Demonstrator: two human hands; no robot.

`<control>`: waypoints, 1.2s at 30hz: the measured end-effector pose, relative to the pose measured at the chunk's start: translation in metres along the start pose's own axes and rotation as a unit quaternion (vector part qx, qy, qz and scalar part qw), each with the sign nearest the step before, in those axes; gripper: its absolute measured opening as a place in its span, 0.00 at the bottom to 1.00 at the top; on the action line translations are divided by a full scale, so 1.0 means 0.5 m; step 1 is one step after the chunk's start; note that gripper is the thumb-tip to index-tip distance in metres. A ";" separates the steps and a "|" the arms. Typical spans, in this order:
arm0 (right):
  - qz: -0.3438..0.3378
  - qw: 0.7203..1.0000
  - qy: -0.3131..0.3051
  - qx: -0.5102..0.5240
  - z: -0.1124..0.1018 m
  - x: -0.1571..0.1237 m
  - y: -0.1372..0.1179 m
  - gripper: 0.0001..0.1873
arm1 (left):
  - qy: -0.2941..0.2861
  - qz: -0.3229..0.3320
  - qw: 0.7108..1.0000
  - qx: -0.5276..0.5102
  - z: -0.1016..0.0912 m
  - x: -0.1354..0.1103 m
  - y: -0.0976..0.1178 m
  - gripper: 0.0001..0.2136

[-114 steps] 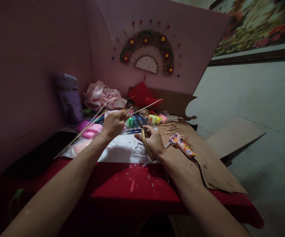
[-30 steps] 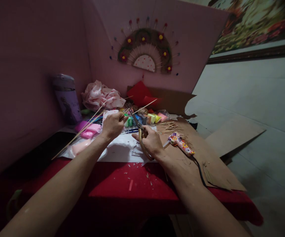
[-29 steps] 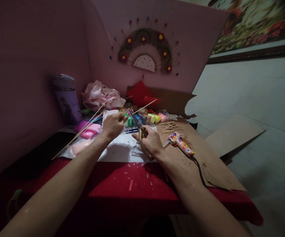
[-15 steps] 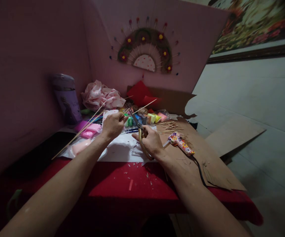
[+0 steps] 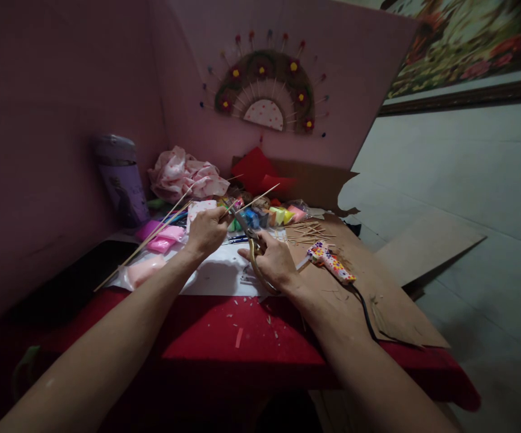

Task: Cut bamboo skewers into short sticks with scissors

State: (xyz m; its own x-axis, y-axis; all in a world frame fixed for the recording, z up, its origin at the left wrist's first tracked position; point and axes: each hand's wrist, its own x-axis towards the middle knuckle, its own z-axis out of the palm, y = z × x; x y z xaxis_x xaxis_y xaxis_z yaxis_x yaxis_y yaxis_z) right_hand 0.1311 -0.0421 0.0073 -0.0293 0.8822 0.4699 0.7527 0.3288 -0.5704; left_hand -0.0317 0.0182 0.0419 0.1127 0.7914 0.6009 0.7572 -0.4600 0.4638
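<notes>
My left hand is closed in a pinch on a thin wooden skewer, whose far end sticks out up and to the right. In my right hand is a pair of scissors with brass-coloured handles. Their blades reach across the skewer close to my left fingertips; whether they touch it is hard to tell. More long skewers lie slanting at the left, beside my left forearm. Short cut sticks lie in a loose pile to the right of my right hand.
A flower-patterned glue gun with a black cord rests on a cardboard sheet. Bags of coloured clay and crumpled pink cloth are at the back. A purple tumbler stands left. Scraps litter the red tablecloth.
The scissors and my right hand have shifted slightly left, bringing the blades nearer my left fingers. The skewer's far end has moved a little left and down.
</notes>
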 end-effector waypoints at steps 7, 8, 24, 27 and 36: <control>0.007 1.000 -0.009 0.006 -0.001 -0.001 -0.002 0.21 | -0.011 -0.008 1.000 0.001 0.002 0.001 0.001 0.14; 0.007 1.000 -0.008 0.006 0.000 0.000 -0.001 0.21 | -0.010 -0.007 1.000 0.001 0.002 0.001 0.001 0.14; 0.008 1.000 -0.010 0.010 -0.003 0.001 -0.001 0.22 | -0.015 0.003 1.000 -0.006 -0.002 0.003 0.001 0.14; 0.010 1.000 -0.012 0.011 -0.004 0.002 -0.002 0.23 | -0.014 0.006 1.000 -0.006 -0.003 0.004 0.001 0.15; 0.019 0.999 -0.022 0.023 -0.005 0.003 -0.005 0.24 | -0.012 -0.001 1.000 -0.027 -0.003 0.005 -0.002 0.13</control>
State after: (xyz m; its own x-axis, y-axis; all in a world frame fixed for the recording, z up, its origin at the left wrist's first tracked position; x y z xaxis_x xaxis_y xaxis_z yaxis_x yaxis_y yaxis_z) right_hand 0.1308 -0.0422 0.0112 -0.0312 0.9083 0.4172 0.7234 0.3086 -0.6177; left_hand -0.0334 0.0202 0.0441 0.1274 0.8016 0.5841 0.7215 -0.4790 0.5000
